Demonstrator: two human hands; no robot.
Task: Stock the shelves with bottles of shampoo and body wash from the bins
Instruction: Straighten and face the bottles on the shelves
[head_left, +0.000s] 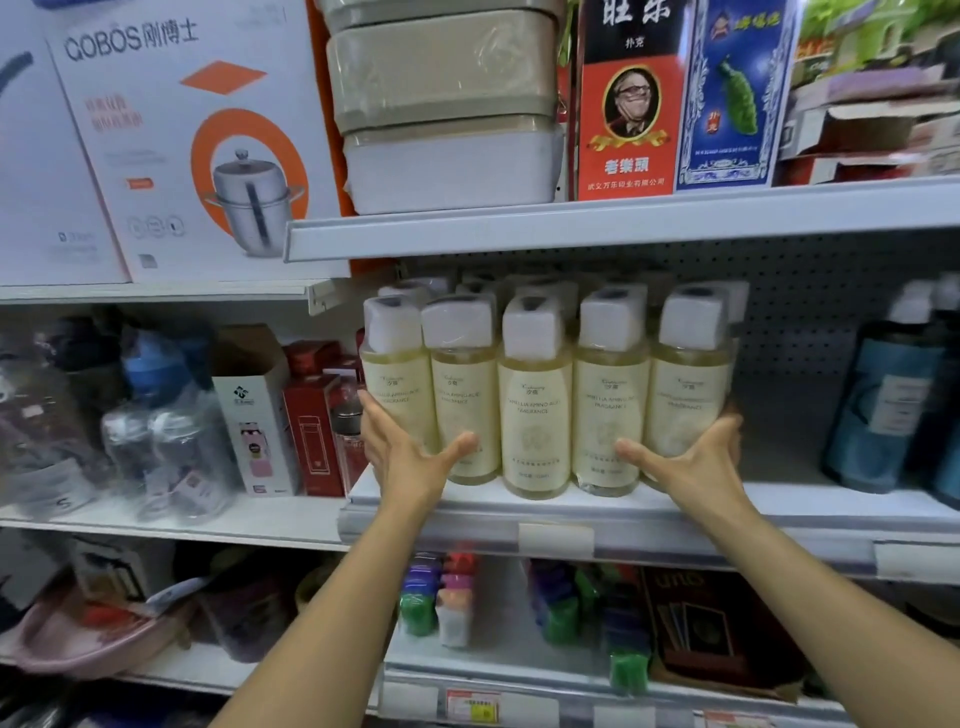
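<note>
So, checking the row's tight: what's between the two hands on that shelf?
In the head view, the front row of five pale yellow bottles stands between the left hand and right hand, which press its ends.

Light bright, even, diffuse, apparently from above. Soft shade under the upper shelf (571, 228) falls on the pegboard (810, 312). Faint glare on wrapped caps of the pale bottles (535, 405). Shelf edges bow toward the borders. The clear bottles (171, 447) at left and coloured packs (431, 597) below are smeared; centre labels slightly soft.
</note>
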